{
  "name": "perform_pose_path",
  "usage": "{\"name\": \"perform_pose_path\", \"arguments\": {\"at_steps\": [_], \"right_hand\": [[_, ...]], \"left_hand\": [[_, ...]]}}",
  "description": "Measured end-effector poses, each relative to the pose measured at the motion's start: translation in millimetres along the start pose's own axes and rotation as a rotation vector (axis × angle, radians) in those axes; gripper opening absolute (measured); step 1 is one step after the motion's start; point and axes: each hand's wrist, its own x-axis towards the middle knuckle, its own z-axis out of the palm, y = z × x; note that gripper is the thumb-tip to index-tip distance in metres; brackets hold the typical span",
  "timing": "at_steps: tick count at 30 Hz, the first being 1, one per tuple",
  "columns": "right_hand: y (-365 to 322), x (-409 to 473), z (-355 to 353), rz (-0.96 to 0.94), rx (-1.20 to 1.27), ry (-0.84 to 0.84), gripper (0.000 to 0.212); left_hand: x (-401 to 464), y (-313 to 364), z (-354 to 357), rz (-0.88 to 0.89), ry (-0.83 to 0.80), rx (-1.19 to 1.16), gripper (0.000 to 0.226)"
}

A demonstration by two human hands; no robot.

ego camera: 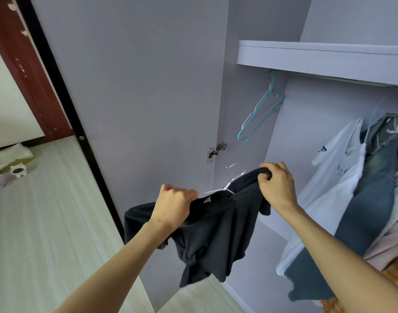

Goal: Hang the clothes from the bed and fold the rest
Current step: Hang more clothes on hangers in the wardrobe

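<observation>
A black T-shirt [216, 236] hangs in the air in front of the open wardrobe, with a white hanger [225, 188] poking out of its neck. My left hand [174, 205] grips the shirt's left shoulder. My right hand [276, 185] grips the right shoulder, bunched up higher. The hanger's hook is blurred above the collar. The bed is out of view.
An empty teal hanger [260, 114] hangs from the rail [329, 78] under the wardrobe shelf [317, 55]. A white T-shirt [333, 168], jeans [369, 199] and other clothes hang at right. The open wardrobe door [137, 98] stands at left; small pots [18, 169] sit on the floor.
</observation>
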Motion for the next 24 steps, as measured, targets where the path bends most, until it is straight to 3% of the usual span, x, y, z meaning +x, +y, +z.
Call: {"name": "perform_pose_path", "arguments": {"at_steps": [2, 4, 9, 12, 21, 24], "right_hand": [[-3.1, -5.5, -6.9, -0.087, -0.055, -0.026, 0.019], [2.5, -14.6, -6.0, -0.149, -0.113, -0.165, 0.031], [23.0, -8.1, -3.8, -0.141, -0.060, -0.029, 0.029], [28.5, 3.2, -4.3, -0.224, -0.175, -0.124, 0.039], [46.6, 25.6, -18.4, -0.252, -0.161, -0.281, 0.016], [51.6, 23.8, -21.9, -0.193, -0.022, -0.160, 0.009]], "left_hand": [[1.5, -4.9, 0.5, -0.112, 0.041, -0.044, 0.023], [8.2, -9.3, -4.3, -0.172, 0.116, -0.102, 0.023], [16.0, -8.6, -20.5, -0.081, 0.207, -0.164, 0.029], [20.8, -16.8, -22.1, -0.088, 0.210, -0.224, 0.021], [24.1, -21.2, -23.7, -0.049, 0.219, -0.215, 0.017], [26.7, -21.0, -24.4, -0.037, 0.218, -0.212, 0.017]]}}
